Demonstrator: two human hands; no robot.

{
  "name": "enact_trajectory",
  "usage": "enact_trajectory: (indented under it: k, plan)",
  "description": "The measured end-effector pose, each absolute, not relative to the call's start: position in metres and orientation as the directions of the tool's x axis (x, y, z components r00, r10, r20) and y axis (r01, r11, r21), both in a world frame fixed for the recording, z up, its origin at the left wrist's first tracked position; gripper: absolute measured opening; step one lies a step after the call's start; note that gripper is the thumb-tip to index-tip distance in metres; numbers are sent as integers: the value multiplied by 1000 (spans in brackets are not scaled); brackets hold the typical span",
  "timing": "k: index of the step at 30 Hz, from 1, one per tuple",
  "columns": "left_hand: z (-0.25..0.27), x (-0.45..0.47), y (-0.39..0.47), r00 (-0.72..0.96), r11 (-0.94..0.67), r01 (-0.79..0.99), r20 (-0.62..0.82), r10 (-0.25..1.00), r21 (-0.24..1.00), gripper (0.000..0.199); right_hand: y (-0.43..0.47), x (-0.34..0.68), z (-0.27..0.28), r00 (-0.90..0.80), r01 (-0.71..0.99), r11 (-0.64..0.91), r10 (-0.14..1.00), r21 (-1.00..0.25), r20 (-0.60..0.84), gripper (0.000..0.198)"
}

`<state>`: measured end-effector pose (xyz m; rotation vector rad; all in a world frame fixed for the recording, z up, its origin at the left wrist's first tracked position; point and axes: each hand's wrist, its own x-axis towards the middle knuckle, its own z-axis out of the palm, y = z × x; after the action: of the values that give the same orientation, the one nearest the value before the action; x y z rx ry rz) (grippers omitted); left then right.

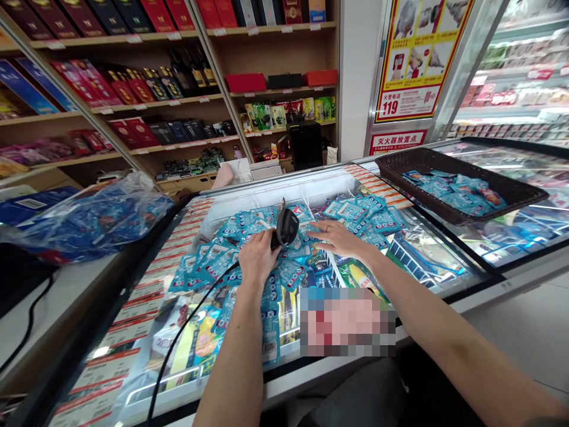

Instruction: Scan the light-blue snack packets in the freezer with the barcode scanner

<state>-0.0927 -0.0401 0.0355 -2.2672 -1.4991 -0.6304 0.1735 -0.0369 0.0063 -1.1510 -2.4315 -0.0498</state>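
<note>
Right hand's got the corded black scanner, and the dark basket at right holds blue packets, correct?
Not quite: the left hand holds the corded black scanner, as the head view shows. The dark basket at right does hold blue packets.

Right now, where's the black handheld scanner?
Centre of the head view: the scanner is in the left hand, over flat light-blue packets, beside the right hand.

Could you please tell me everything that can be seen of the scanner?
The scanner is black and looks like plastic, with a rounded head and a handle mostly hidden by the left hand gripping it. Its black cable runs to the picture's lower left. In the picture, the head appears over blue packets, left of the right hand; whether it touches any packet is unclear.
</note>
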Motion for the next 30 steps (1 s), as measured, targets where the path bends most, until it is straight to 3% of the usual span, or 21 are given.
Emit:
enact_trajectory:
  k: [3, 8, 14, 18, 25, 30]
  plan:
    - [35, -92, -40, 342, -382, 923, 538, 770, -41, 38, -36, 176, 6, -573, 703, 675, 724, -224, 384, 35]
    - [35, -92, -40, 352, -382, 922, 541, 764, -61, 38, -36, 174, 4, -330, 807, 482, 847, -342, 416, 39]
    - [35, -93, -39, 365, -386, 919, 537, 761, -77, 38, -32, 166, -5, -243, 888, 380, 865, -257, 439, 70]
    - [35, -92, -39, 371, -392, 916, 533, 760, -79, 37, -29, 167, -5, -223, 887, 359, 884, -292, 410, 71]
    - [34, -93, -39, 410, -432, 897, 528, 744, -88, 38, -31, 168, 1, -40, 730, 327, 897, -601, 440, 72]
    - [36, -90, -41, 472, -486, 866, 513, 717, -117, 37, -15, 175, -5, 142, 413, 307, 908, -857, 394, 45]
